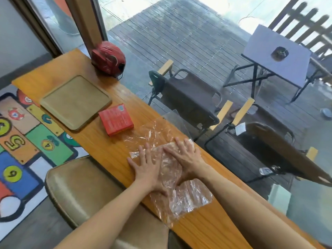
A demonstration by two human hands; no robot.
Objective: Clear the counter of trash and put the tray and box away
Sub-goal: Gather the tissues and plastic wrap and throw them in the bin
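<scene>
A crumpled sheet of clear plastic wrap (181,198) lies spread on the wooden counter (111,150). My left hand (147,166) and my right hand (185,159) both press flat on the plastic, fingers spread, side by side. Beyond the plastic sits a small red box (116,119). Farther along the counter lies an empty tan tray (75,101).
A red helmet-shaped object (108,59) stands at the counter's far end by the window post. A tan padded seat (80,191) sits below the counter on the left, above a colourful numbered rug (21,141). Behind the glass are folding chairs and a table.
</scene>
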